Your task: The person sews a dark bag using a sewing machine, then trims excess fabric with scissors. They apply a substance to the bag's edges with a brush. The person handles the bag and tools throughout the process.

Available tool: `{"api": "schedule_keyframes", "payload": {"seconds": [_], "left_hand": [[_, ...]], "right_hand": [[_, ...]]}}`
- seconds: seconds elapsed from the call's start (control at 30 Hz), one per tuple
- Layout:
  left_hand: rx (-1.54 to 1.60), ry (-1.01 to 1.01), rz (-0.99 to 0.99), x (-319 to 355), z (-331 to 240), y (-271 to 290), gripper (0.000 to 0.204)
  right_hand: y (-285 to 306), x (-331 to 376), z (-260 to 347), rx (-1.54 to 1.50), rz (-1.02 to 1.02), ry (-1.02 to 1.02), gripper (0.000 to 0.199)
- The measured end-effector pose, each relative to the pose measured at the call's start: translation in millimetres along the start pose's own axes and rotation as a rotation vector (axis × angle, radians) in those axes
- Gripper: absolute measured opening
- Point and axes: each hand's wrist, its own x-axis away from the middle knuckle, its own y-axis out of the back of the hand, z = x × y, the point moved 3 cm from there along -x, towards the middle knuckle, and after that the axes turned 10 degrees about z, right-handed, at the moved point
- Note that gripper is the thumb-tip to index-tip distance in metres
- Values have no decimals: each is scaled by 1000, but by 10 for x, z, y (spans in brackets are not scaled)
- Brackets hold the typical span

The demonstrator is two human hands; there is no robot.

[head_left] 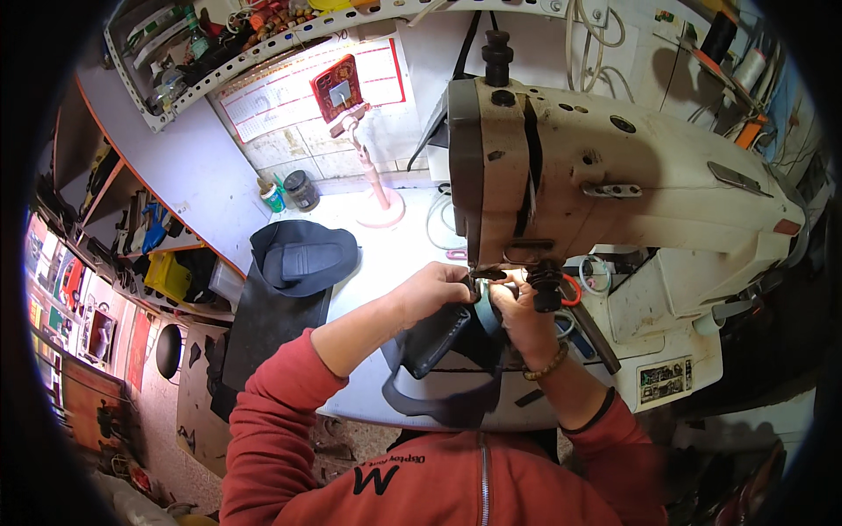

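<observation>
A dark leather piece (pixel 436 340), folded and with a stitched-looking edge, lies on the white sewing table beneath the large beige sewing machine (pixel 561 167). At the machine's needle end, my left hand (pixel 438 291) pinches the far edge of the leather, fingers closed. My right hand (pixel 524 317) is closed on the same leather from the right, close beside the machine's lower parts. The needle and the fingertips are partly hidden there. A wide dark strap (pixel 443 405) loops from the work toward the table's front edge.
Left of my arm, a folded dark leather piece (pixel 307 259) rests on a black sheet (pixel 267 337). Behind stand a pink phone stand (pixel 375 197) and a dark jar (pixel 301 190). Orange-handled scissors (pixel 572 291) lie right of my hand. A perforated metal shelf (pixel 289 44) hangs above.
</observation>
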Motion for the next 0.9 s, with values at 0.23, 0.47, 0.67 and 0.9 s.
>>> {"api": "schedule_keyframes", "payload": {"seconds": [0.23,0.47,0.67,0.9], "left_hand": [[-143,-40,-37,36,-129,-64,30],[-352,2,-51,0,-59,-6,32],[-32,-7,-8,-30,44,17,16],[273,35,14,-28,77,24,13]], "right_hand": [[151,426,520,-85,60,120,7],[-120,521,818,384,20,414,14],[-233,578,824,516,65,472,12],[131,589,1043,502,142,627,19]]}}
